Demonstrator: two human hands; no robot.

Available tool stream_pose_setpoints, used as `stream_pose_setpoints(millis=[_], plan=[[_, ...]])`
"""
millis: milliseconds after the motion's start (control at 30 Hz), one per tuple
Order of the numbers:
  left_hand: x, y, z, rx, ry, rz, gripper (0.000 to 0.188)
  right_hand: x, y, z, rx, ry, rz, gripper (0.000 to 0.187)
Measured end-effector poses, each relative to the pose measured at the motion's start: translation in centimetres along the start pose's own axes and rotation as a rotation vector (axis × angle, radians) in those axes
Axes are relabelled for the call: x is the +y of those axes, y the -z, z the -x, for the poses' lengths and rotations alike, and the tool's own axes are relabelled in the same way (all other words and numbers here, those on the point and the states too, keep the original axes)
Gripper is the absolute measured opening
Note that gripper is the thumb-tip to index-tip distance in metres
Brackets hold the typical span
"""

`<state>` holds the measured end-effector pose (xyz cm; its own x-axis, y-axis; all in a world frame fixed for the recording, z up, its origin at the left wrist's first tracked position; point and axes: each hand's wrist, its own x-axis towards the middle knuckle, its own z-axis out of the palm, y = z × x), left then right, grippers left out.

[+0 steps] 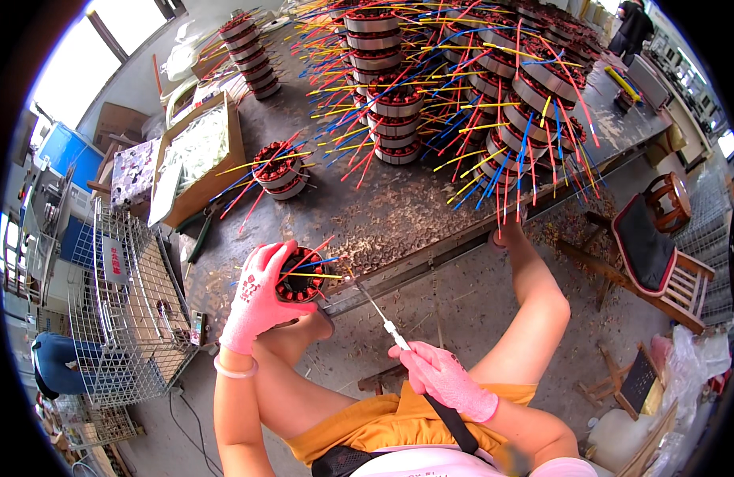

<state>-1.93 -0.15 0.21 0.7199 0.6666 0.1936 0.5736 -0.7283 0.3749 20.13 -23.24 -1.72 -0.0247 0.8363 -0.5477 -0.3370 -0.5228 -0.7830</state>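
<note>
My left hand [259, 294], in a pink glove, grips a motor stator [301, 276] at the table's front edge. The stator is a ring with dark red windings inside; red, blue and yellow wires stick out of it. In my pink-gloved right hand [446, 380] is a thin tool with a metal shaft and white collar [391, 327]. Its tip points up and left, a little right of the stator; whether it touches a wire end I cannot tell. The hand hides the tool's grip, and a black band-like piece [453, 423] runs out below.
A worn dark table [335, 207] bears a small stator stack [281, 171], a taller one [250, 56] and several crowded stacks [395, 119] with wires jutting out. A cardboard box [193, 159] of white strips stands left. A wire cart [124, 302] is left; a wooden chair [661, 254] stands right.
</note>
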Motion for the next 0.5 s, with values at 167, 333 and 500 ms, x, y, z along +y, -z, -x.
stream_pose_setpoints(millis=[167,333,500], plan=[[-0.28,0.32,0.10,-0.033,-0.071,-0.005,0.092,-0.14,-0.07,0.33,0.003,-0.011,-0.027,0.030],[-0.01,0.41,0.22,-0.053,-0.042,-0.086,0.089,0.62,0.29,-0.07,-0.024,0.018,-0.005,0.030],[-0.17,0.44,0.19,-0.064,-0.016,-0.027,0.089,-0.10,-0.18,0.00,-0.009,0.014,0.004,0.030]])
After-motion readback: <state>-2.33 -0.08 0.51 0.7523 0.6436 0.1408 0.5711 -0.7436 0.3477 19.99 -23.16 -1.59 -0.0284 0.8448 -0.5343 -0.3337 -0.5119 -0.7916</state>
